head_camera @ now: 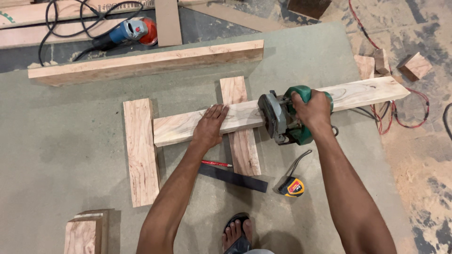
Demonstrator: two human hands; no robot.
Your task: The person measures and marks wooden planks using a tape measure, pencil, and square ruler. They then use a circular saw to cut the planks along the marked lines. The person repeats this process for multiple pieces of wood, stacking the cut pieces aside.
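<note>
A long pale wooden plank lies across two short reddish boards, one on the left and one in the middle. My left hand presses flat on the plank, fingers spread. A green circular saw sits on the plank, and my right hand grips its handle. The blade guard faces my left hand, a short gap apart.
A thick wooden beam lies behind. A blue and orange angle grinder with black cable rests at the back left. A red pencil, dark metal ruler and yellow tape measure lie near my sandalled foot. Wood offcuts and red cable at right.
</note>
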